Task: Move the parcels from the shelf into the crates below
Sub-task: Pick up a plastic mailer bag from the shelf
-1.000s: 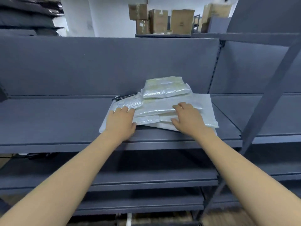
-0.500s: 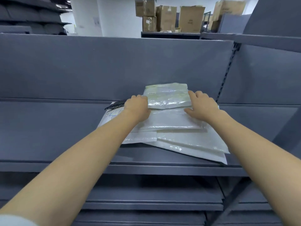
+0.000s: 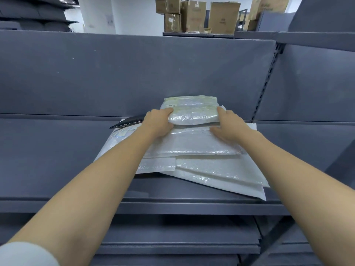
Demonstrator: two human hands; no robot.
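left hand (image 3: pixel 158 122) curling round the top parcel's (image 3: pixel 192 110) left end | right hand (image 3: pixel 228 124) pressing its right end, fingers fairly straight | risk: slick parcel squirting out from between the 2 hands (loose stack (image 3: pixel 201 162) underneath sliding too)

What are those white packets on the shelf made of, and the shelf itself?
The top parcel looks like glossy clear plastic film: it crinkles and glints. The flat mailers beneath seem white plastic, perhaps bubble-lined, given their pebbled sheen. The shelf appears to be matte grey painted metal.
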